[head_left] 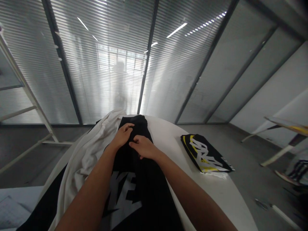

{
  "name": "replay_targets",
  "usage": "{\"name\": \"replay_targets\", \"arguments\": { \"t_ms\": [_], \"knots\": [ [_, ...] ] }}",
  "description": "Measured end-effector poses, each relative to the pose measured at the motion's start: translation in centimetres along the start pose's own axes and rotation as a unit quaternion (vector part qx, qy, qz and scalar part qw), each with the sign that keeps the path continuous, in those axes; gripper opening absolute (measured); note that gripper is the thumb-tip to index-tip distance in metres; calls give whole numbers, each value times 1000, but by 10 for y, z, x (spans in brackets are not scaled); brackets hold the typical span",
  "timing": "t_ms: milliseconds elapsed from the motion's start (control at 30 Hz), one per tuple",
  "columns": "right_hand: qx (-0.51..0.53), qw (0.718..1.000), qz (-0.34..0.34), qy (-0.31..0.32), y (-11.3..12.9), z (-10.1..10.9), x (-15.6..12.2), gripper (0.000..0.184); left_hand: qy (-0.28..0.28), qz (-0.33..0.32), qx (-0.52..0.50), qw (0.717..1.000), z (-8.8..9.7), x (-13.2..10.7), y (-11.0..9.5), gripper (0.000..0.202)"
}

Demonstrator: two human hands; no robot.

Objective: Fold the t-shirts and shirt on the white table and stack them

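Observation:
A black garment (154, 192) with large grey letters and a swoosh lies lengthwise over a white round table (166, 128), its near part running out of view at the bottom. My left hand (123, 136) rests on its far part, fingers stretched forward and to the right over the cloth. Close beside it, my right hand (144, 147) has its fingers curled at the black fabric, seemingly pinching it; the fingertips are partly hidden. Along the left side of the black garment lies a rumpled white cloth (84, 163).
On the table's right part is a folded black garment (207, 154) with white and yellow print. A white metal frame (36, 102) stands at left. Glass panels with blinds (115, 41) rise behind. Another table (288, 128) and scissors-like tool (261, 204) are at right.

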State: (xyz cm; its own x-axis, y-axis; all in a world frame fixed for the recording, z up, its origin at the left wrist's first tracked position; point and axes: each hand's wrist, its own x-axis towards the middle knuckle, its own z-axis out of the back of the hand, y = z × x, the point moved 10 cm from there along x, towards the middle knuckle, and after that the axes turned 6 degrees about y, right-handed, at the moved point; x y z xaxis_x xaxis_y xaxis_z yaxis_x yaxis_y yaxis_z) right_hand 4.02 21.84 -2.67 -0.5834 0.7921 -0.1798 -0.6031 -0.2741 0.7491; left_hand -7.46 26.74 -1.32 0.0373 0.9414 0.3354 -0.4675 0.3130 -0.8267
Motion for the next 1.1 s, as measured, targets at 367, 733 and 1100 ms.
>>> {"name": "replay_targets", "arguments": {
  "t_ms": [367,733,1100],
  "knots": [
    [167,981,33,93,-11,-53,17,18,-40,50,9,998,23,-2,34,44],
    [175,964,15,198,-29,-56,4,23,-130,140,-115,975,31,-10,57,40],
    [27,997,-60,37,-71,14,5,26,-64,188,216,956,30,-10,79,39]
  ]
}}
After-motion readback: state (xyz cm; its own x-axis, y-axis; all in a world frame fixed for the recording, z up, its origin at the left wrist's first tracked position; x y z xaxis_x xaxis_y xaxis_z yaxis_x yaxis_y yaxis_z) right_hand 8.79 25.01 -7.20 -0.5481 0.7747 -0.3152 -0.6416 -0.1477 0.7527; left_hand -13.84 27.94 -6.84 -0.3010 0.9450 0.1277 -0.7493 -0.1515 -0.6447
